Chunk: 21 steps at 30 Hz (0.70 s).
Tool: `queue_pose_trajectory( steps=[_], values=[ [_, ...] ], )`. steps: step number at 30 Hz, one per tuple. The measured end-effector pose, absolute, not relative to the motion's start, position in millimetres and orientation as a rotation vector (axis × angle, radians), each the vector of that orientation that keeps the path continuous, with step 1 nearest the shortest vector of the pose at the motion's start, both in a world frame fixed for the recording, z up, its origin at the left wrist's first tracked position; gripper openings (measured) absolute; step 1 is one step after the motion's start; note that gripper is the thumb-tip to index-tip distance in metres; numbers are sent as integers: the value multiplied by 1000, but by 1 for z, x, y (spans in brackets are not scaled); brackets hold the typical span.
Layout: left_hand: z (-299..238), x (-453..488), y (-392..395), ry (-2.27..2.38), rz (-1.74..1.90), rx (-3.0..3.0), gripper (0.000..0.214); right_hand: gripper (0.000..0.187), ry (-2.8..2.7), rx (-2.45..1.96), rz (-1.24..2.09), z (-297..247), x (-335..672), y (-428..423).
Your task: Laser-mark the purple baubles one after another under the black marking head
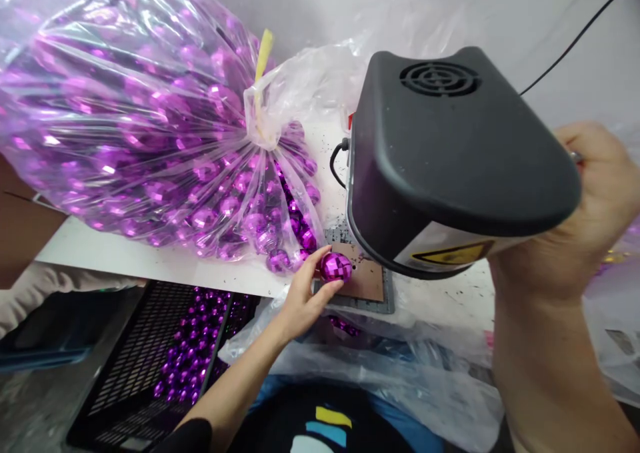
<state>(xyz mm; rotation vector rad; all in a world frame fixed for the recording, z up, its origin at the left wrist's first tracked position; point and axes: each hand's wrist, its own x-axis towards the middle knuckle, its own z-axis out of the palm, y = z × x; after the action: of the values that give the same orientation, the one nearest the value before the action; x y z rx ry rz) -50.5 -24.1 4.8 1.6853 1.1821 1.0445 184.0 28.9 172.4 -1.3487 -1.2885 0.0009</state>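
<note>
My left hand (pixel 307 296) pinches a shiny purple mirror-faceted bauble (pixel 336 267) between thumb and fingers. It holds the bauble over a brown plate (pixel 367 280) on a grey base (pixel 389 293), at the table's front edge. A black machine housing (pixel 465 153) with a round vent and a yellow warning label looms above, covering part of the plate. At the housing's right side my right hand (pixel 595 200) is closed; its fingertips and most of what it grips are hidden, with a small metal piece showing near the knuckles.
A big clear bag (pixel 150 120) of purple baubles, gathered with a yellow tie (pixel 263 53), lies open on the white table (pixel 200 266). Below left stands a black crate (pixel 135 353) with more baubles. Plastic film (pixel 400 366) covers my lap. Another person's sleeve (pixel 55 293) is at left.
</note>
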Motion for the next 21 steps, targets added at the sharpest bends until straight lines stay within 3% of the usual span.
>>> queue_pose_trajectory(
  steps=[9,21],
  values=[
    [-8,-35,2,1108,928,1274,50,39,-1309,-1349,-1,174,184,27],
    [0,-16,0,1244,806,1938,32,38,-1319,-1349,9,177,182,26]
  ],
)
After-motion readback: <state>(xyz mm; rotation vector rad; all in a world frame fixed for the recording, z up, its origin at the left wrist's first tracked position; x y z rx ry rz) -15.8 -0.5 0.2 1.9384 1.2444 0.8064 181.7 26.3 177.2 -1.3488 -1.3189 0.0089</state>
